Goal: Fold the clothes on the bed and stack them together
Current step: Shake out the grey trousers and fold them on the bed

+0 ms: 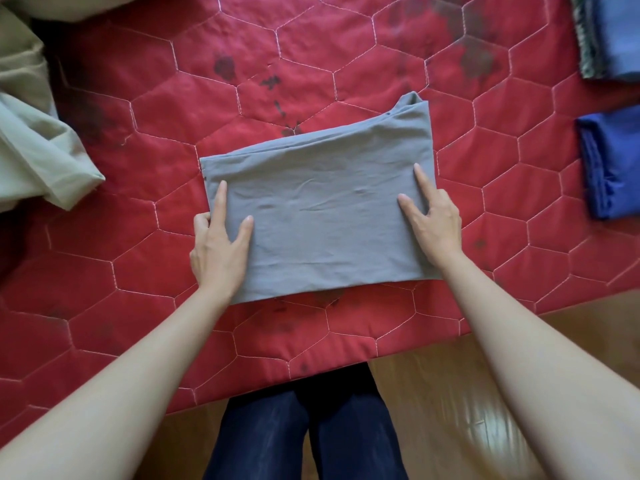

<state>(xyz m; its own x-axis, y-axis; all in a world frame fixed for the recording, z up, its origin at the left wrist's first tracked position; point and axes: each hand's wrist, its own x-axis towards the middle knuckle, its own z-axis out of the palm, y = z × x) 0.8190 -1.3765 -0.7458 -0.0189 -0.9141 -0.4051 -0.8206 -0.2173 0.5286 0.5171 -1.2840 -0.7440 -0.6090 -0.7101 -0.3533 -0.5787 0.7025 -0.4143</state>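
A grey garment [322, 216], folded into a rectangle, lies on the red quilted bed [145, 109] near its front edge. My left hand [218, 244] holds its left edge, with forefinger and thumb flat on top and the other fingers curled at the edge. My right hand [433, 220] holds the right edge the same way. A folded dark blue garment [613, 164] lies at the right. Farther back on the right, a folded light blue garment [620, 32] rests on a patterned one [588, 46].
Loose beige and pale green cloth [31, 140] is heaped at the left side of the bed. The bed's front edge runs diagonally, with wooden floor [450, 393] and my dark trousers [304, 434] below it.
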